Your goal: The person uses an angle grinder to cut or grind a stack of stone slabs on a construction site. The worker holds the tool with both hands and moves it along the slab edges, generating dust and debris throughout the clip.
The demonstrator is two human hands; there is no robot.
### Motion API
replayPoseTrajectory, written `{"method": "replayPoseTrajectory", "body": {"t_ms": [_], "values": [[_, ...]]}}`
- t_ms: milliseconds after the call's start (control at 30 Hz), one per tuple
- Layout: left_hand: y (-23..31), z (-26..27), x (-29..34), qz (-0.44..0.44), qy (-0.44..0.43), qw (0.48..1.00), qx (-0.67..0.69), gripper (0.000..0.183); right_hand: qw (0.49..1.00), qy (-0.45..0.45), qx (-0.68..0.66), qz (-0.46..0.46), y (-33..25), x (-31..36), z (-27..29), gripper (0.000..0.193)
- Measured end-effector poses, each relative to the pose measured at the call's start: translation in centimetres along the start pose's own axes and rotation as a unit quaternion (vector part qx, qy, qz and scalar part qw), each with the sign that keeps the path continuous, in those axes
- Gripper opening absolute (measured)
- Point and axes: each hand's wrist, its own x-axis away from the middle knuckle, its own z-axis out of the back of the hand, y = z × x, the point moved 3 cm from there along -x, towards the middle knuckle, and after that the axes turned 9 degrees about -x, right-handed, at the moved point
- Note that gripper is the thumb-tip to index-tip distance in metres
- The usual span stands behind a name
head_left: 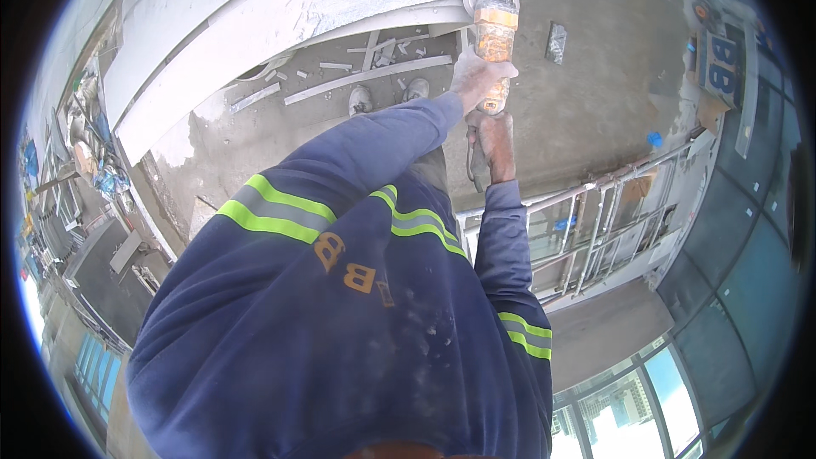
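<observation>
One orange, dust-caked angle grinder (494, 27), disc at 12 o'clock against white beam (280, 13). Our left hand (478, 76) and right hand (496, 140): fingers wrapped around it.

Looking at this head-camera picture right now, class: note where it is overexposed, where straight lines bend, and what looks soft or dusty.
Head view: daylight blows out the windows at lower right; the fisheye bends the metal scaffold frame and the pale beam toward the dark round rim; the orange power tool, held by the left hand and right hand, looks dust-coated and slightly soft.
</observation>
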Motion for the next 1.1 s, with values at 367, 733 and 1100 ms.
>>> {"method": "replayPoseTrajectory", "body": {"t_ms": [367, 733, 1100], "values": [[-2.1, 11.7, 7.5, 0.017, 0.093, 0.994, 0.049, 0.036, 0.993, -0.098, 0.055, 0.044, 6.2, 4.0, -10.2, 0.026], [-1.3, -0.7, -0.7, 0.013, 0.000, 0.999, -0.030, 0.037, 1.000, -0.010, -0.027, 0.000, 0.6, -0.7, 0.6, 0.015], [-1.8, 12.4, 7.9, 0.034, 0.086, 0.995, 0.043, 0.034, 0.993, -0.101, 0.010, 0.057, 6.0, 4.0, -10.5, 0.025]]}}
